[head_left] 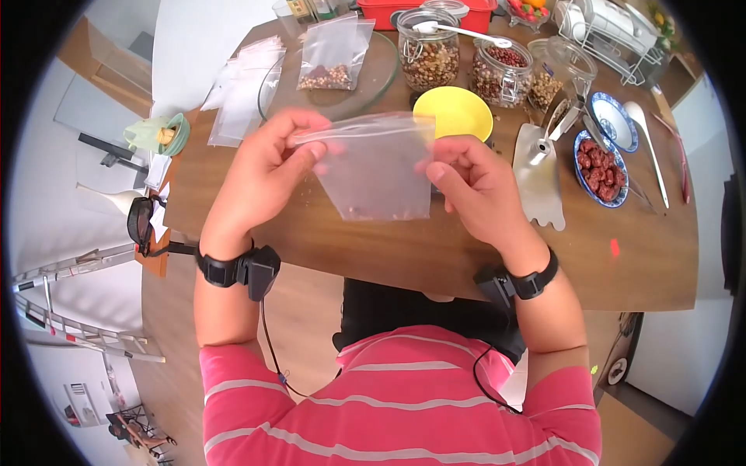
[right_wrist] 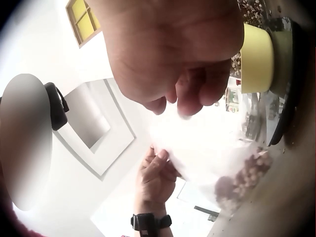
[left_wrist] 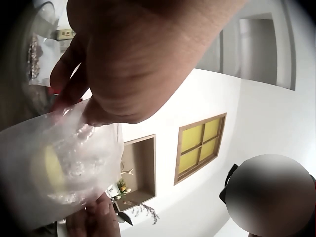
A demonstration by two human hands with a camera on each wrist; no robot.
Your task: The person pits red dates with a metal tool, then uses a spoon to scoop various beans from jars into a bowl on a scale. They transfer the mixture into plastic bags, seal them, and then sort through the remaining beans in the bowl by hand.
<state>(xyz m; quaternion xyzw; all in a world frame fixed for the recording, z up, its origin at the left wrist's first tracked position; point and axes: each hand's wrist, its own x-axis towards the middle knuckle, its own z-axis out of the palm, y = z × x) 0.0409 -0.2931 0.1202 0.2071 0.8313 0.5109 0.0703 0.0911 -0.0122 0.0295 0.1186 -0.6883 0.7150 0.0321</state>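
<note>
bag (head_left: 378,171) held between both hands, above table (head_left: 435,256), before bowl (head_left: 454,111)

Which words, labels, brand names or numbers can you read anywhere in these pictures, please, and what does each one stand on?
None can be read.
The clear plastic zip bag pinched between the left hand and the right hand shows no print.
Small boxes at the far edge of the brown wooden table: labels too small to read.
A small label in the left wrist view: blurred.

Pink white-striped shirt (head_left: 404,396); black camera straps on both wrists.
</note>
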